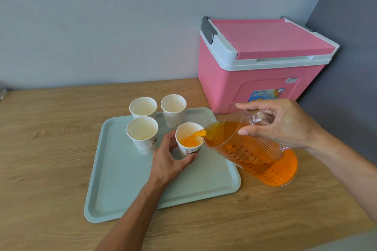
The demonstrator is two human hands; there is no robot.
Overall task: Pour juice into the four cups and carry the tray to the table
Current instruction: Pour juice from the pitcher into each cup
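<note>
A pale green tray [126, 185] lies on the wooden counter and carries several white paper cups. My left hand [169, 161] grips the nearest cup [188, 138], which has orange juice in it. My right hand [283, 124] holds the handle of a clear ribbed jug [255, 155] of orange juice, tilted left. A stream of juice runs from its spout into that cup. Three other cups stand behind and to the left: one at front left [142, 134], one at back left [142, 107], one at back right [173, 108]. They look empty.
A pink cooler box [261, 63] with a white rim and shut lid stands at the back right, close behind the jug. A grey wall [346, 47] closes the right side. Bare wooden counter [51, 149] spreads to the left and in front of the tray.
</note>
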